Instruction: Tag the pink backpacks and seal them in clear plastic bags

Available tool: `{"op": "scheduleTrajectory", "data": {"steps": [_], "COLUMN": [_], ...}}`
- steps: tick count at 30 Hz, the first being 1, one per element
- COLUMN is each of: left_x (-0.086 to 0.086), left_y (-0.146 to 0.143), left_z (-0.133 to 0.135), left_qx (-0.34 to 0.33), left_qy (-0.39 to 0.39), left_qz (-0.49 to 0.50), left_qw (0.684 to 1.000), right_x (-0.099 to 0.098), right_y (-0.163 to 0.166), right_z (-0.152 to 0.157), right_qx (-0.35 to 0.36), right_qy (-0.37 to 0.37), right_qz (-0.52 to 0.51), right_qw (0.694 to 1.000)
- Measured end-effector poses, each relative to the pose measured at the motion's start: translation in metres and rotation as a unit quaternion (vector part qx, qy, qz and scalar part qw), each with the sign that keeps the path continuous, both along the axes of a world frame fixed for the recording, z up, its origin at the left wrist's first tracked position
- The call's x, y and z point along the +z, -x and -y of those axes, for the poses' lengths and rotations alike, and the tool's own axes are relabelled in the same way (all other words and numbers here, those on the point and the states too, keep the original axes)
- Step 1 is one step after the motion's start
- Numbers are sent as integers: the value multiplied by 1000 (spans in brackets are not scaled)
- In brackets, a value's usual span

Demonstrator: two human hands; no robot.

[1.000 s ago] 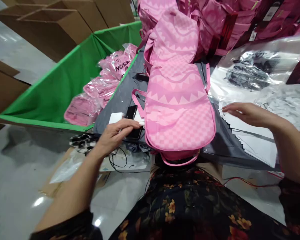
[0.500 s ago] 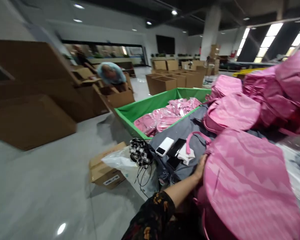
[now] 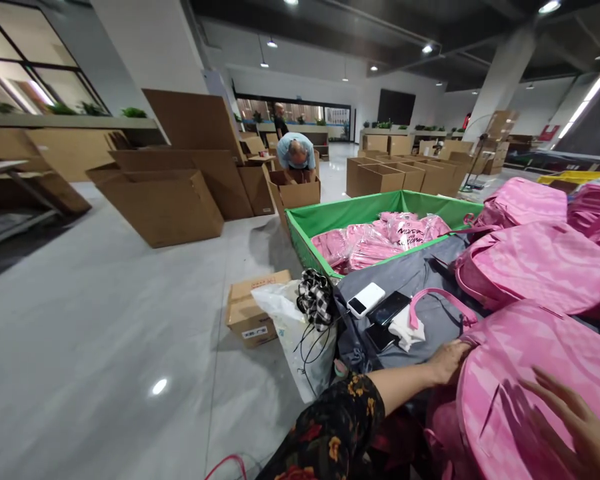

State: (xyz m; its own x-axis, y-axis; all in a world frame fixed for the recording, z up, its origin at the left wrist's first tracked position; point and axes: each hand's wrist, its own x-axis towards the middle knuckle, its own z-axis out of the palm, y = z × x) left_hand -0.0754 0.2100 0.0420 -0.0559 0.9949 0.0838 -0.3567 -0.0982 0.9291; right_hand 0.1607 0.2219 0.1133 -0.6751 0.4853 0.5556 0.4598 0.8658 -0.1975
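Note:
A pink backpack (image 3: 525,353) with a zigzag pattern lies in front of me at the lower right. My left hand (image 3: 450,363) grips its upper left edge near the strap, its fingertips partly hidden by the fabric. Over the backpack's front panel is my right hand (image 3: 570,420), fingers spread and holding nothing; I cannot tell whether it touches the fabric. Beside the left hand, a white power bank (image 3: 366,300), a black phone (image 3: 390,308) and a crumpled white tissue (image 3: 407,330) rest on grey cloth (image 3: 430,270).
More pink backpacks (image 3: 540,263) are piled at the right. A green-lined bin (image 3: 305,230) holds plastic-wrapped pink items. A white bag (image 3: 300,347) and a small carton (image 3: 250,313) stand at the left. Beyond, a person (image 3: 296,157) bends over an open box among large cartons (image 3: 165,200).
The view has swung left, so everything sits further right. My right hand, barely visible at the edge before, now shows over the backpack's front. My left hand keeps its hold.

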Motion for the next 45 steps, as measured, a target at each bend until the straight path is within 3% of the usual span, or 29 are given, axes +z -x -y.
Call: {"op": "scheduleTrajectory", "data": {"steps": [2,6,8,12,17,20,24,25,27,30,34,37,40,43,45], "left_x": [0,1,4,12,22,32,41,41,37,28,27,43,63,74,76], "left_y": [-2,-11,-11,0,24,49,93,102,107,77,-5,-46,-54,-56,-63], "left_z": [-1,-5,-4,3,4,9,46,60,89,128,148,142,136,144,154], "left_qx": [44,22,34,63,-16,-32,-97,-122,-188,-254,-297,-282,-265,-273,-265], "left_qy": [22,85,82,53,24,-21,-117,-133,-158,-186,-207,-172,-109,-107,-148], "left_qz": [61,289,312,109,-98,-315,-572,-590,-563,-539,-519,-482,-451,-458,-511], "left_qw": [997,953,946,991,995,948,806,787,789,781,775,811,846,839,804], "right_x": [3,3,1,-1,1,1,0,-2,-8,-18,-5,26,47,41,26], "right_y": [24,68,82,101,121,122,116,117,123,147,173,146,79,10,-18], "right_z": [-21,-48,-50,-36,-28,-36,-50,-53,-57,-61,-61,-36,31,119,167], "right_qx": [26,46,36,-21,-37,-6,42,39,24,3,-55,-92,-77,-45,-70], "right_qy": [-24,-47,-58,-41,3,-12,-66,-78,-91,-93,-52,-38,-38,-52,-81], "right_qz": [38,69,93,158,209,210,219,222,227,247,288,261,150,87,64], "right_qw": [999,995,993,986,977,978,972,971,969,964,955,960,985,994,992]}}
